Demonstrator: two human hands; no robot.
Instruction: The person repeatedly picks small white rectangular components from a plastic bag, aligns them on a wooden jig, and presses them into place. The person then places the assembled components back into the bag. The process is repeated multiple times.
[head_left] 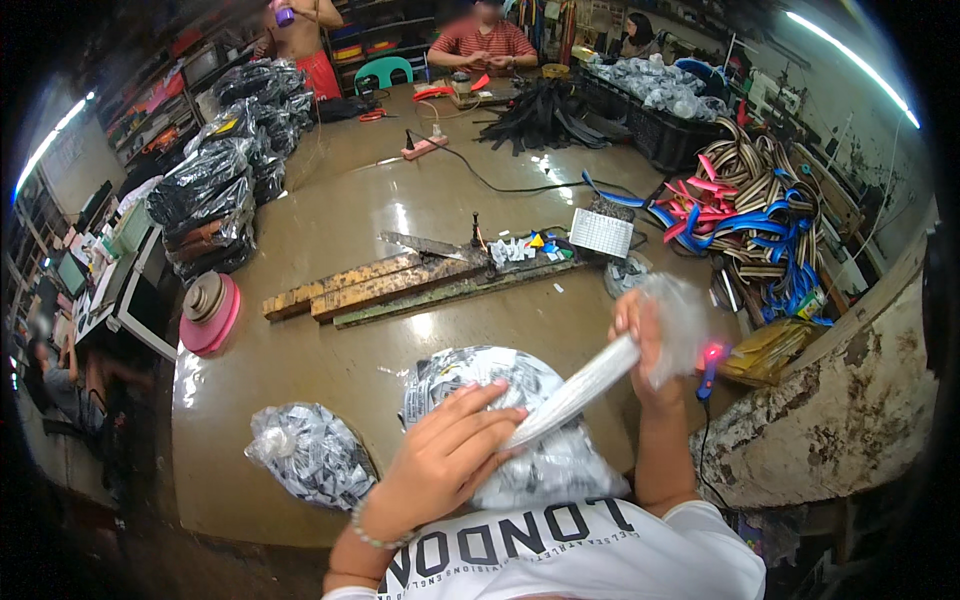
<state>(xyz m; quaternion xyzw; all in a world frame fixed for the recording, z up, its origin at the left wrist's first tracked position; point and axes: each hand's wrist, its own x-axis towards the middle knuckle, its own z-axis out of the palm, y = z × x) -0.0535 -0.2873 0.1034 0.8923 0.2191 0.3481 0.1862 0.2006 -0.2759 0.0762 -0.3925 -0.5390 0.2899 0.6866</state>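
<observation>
Against my front edge of the table lies a large clear plastic bag full of small black-and-white pieces that look like labels. Its neck is drawn out into a long, tightly gathered rope slanting up to the right. My right hand grips the upper end, where the loose plastic mouth flares out past the fingers. Around the base of the neck, on top of the bag, my left hand is closed, its fingers held together. A smaller, similar filled bag, closed at its top, rests to the left.
Wooden bars and small coloured tags lie mid-table. Wrapped black bundles are stacked at left, beside pink and brown rolls. Striped straps pile up at right. A power strip trails a cord. People sit and stand beyond.
</observation>
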